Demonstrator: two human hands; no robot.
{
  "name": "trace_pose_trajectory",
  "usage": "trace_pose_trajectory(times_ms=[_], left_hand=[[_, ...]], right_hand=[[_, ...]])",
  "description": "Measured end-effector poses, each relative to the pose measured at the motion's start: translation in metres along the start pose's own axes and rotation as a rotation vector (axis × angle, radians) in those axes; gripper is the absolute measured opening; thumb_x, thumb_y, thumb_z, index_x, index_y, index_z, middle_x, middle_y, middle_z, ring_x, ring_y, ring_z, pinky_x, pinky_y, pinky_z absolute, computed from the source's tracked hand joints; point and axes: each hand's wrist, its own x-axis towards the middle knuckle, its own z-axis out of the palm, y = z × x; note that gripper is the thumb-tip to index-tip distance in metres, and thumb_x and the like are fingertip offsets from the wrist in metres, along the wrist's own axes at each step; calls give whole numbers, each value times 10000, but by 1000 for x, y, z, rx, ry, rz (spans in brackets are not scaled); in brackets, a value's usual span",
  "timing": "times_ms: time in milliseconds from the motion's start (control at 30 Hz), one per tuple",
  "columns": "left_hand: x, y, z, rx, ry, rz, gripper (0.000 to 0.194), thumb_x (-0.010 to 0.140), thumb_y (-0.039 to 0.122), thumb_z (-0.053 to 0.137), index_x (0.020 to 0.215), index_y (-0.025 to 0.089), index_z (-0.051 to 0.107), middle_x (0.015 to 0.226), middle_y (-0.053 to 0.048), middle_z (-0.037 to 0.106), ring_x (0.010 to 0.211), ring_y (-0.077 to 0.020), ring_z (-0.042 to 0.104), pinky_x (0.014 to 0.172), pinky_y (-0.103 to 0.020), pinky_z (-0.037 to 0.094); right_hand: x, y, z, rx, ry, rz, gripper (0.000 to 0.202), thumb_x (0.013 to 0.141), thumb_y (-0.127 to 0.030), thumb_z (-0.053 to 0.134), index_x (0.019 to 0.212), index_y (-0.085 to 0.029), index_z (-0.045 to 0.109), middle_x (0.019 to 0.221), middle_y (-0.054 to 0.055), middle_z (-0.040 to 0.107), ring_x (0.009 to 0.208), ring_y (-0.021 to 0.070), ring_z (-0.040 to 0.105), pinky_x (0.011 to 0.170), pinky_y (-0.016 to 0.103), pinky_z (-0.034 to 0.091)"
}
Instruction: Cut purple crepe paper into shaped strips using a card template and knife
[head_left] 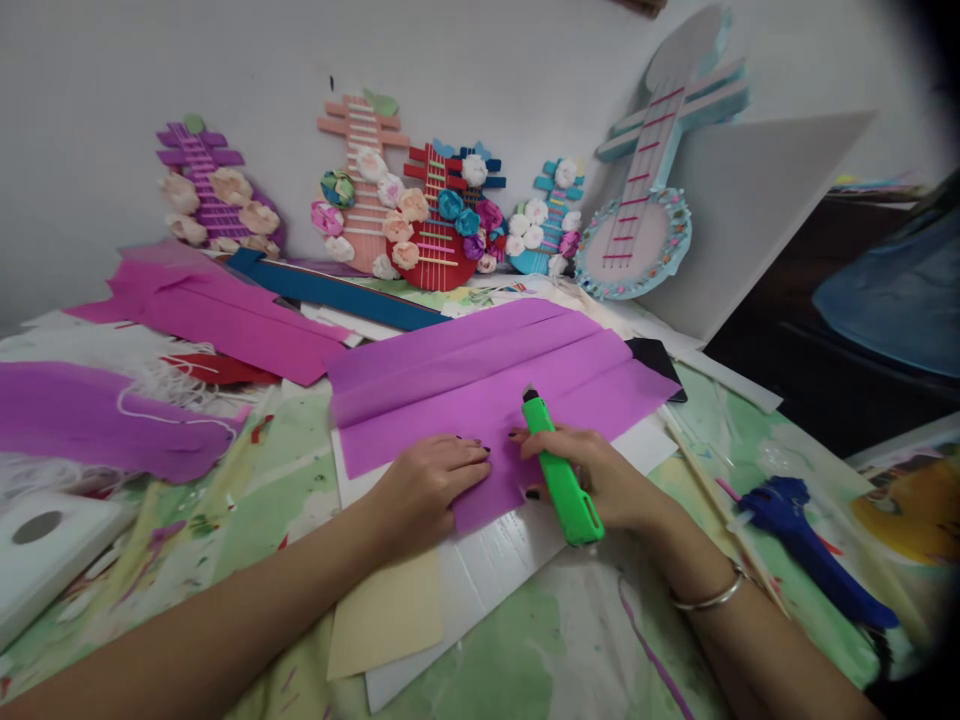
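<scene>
A sheet of purple paper (480,380) with fold lines lies over a white board (487,570) in front of me. My left hand (431,485) presses on the paper's near edge, palm down, its fingers together and nothing visible in them. A green utility knife (559,470) is in my right hand (592,475), its dark tip pointing away from me above the paper. The fingertips of that hand reach down to the purple sheet. Under the white board's left part lies a cream sheet (390,615), partly beneath my left wrist.
Several decorated paper guitars, one of them red (435,240), lean on the back wall. Magenta paper (225,310) and a blue strip (337,290) lie at the back left. A blue glue gun (814,550) rests at right, beside a thin stick (720,505).
</scene>
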Motion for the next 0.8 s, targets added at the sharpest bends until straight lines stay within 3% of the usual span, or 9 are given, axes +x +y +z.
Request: trace_pose_trajectory(times_ms=[300, 500, 800], left_hand=[[-1, -2, -2, -26, -150, -5, 518, 691, -30, 424, 1116, 130, 672, 1136, -109, 704, 1077, -234, 661, 942, -440, 538], [-3, -5, -7, -46, -231, -14, 518, 742, -7, 447, 1197, 151, 635, 1196, -103, 675, 1132, -231, 631, 976, -455, 514], [1, -3, -13, -64, -272, -30, 416, 766, 99, 554, 1170, 138, 642, 1217, -104, 666, 1137, -254, 626, 1005, -461, 487]], right_hand=[[2, 6, 1, -71, -145, 79, 265, 795, -139, 601, 1045, -228, 600, 833, 5, 687, 660, 139, 606, 628, 239, 424], [2, 8, 0, -70, -162, 79, 270, 783, -118, 585, 1027, -231, 605, 809, -2, 686, 641, 132, 599, 609, 229, 402], [2, 9, -1, -73, -189, 89, 269, 793, -154, 596, 1052, -226, 591, 834, 2, 686, 656, 128, 594, 618, 231, 400]])
